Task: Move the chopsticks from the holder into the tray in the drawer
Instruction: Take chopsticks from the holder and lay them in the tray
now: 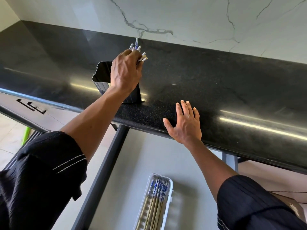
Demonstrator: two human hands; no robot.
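Note:
A dark rectangular holder (103,75) stands on the black countertop (216,77). My left hand (125,72) is over its right side, closed around a bundle of chopsticks (138,50) whose white-and-blue tops poke out past my fingers. The holder's right part is hidden behind that hand. My right hand (184,123) lies flat and open on the counter's front edge, holding nothing. Below, in the open drawer (132,163), a white slotted tray (167,205) holds several chopsticks (157,196) lying lengthwise.
A white marble-patterned wall (166,14) rises behind the counter. The drawer's dark side rail (106,171) runs diagonally on the left. A closed cabinet front with a cut-out handle (31,106) is at left, and a green object (25,135) lies on the floor.

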